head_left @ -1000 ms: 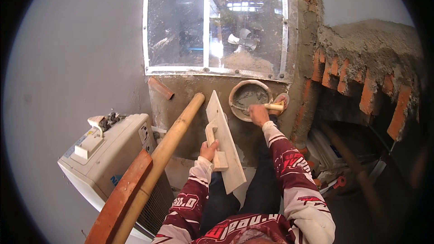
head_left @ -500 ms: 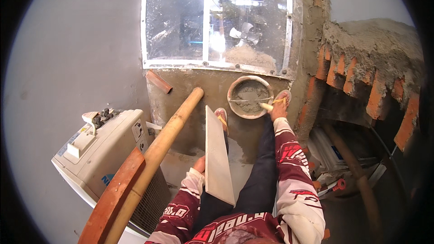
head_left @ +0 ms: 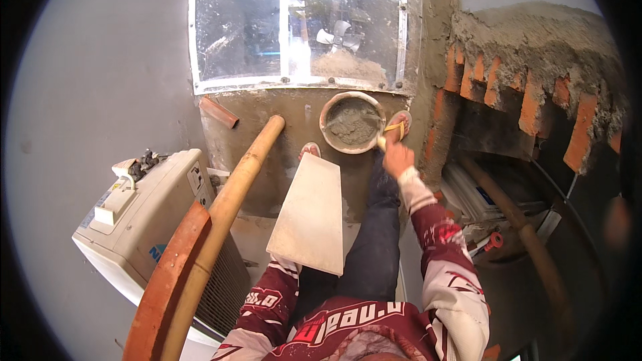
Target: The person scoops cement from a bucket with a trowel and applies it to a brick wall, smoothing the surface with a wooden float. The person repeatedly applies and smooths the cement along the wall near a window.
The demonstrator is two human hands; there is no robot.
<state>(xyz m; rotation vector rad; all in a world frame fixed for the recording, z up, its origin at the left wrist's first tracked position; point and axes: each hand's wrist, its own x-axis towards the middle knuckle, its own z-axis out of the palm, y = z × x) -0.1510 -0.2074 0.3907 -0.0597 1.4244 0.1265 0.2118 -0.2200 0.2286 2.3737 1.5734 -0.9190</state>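
My right hand (head_left: pixel 397 158) is closed around the pale handle of a trowel (head_left: pixel 382 142), at the right rim of a round bucket (head_left: pixel 324 127). Wet grey mortar (head_left: pixel 351 122) lies inside the bucket; the trowel's blade is hard to make out against it. A long, pale, flat tile (head_left: pixel 309 210) is held in front of my body, its broad face turned up. My left sleeve (head_left: pixel 271 297) runs under the tile's near end, and the tile hides my left hand, which holds it from below.
A bamboo pole (head_left: pixel 234 200) and a curved orange roof tile (head_left: pixel 167 281) slant past an air-conditioner unit (head_left: pixel 144 207) on the left. A broken brick edge (head_left: pixel 531 103) juts out at the right. Behind the bucket stands a window (head_left: pixel 237 33); a clay piece (head_left: pixel 219 113) lies below it.
The tile has turned from nearly edge-on to broad face up, now covering my left hand. My right hand has turned and drawn back slightly with the trowel. The whole view has shifted.
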